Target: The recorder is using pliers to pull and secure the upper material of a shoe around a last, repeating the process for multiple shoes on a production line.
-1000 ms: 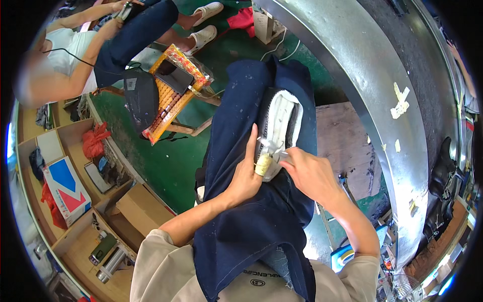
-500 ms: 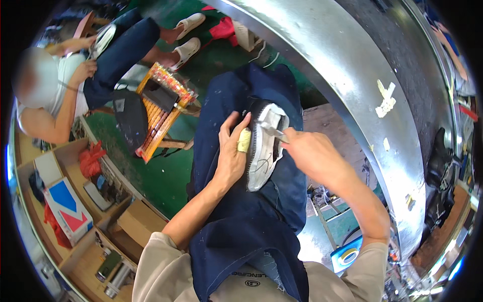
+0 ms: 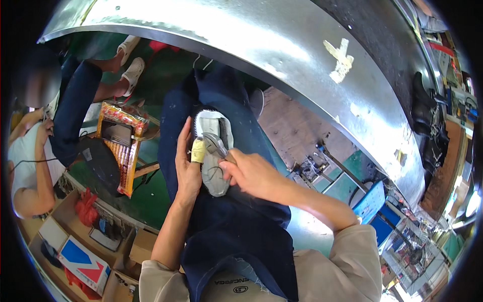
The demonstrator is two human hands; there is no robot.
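A white-lined shoe upper [image 3: 215,184] with a dark edge rests lengthwise on my lap, its pale inner side facing up. Along its left side my left hand [image 3: 187,173] steadies it, with yellow wrapping [image 3: 198,151] around the thumb. My right hand [image 3: 249,173] is closed round a tool with a curved metal head [image 3: 214,143]. That head lies over the middle of the shoe upper, close to the wrapped thumb. Its grip is mostly hidden in my fingers, so I cannot tell its exact kind.
A shiny metal bench edge [image 3: 282,55] curves past my knees, with dark shoes [image 3: 425,108] beyond it. At left, another person's bare arm [image 3: 44,176] shows near a stool with a patterned top [image 3: 123,158]. Wooden trays [image 3: 58,201] stand lower left; a wire cage [image 3: 410,251] is lower right.
My view has swung, and the shoe upper is straighter and turned more face-up. The right hand has brought the tool's curved head into plain sight over the shoe's middle.
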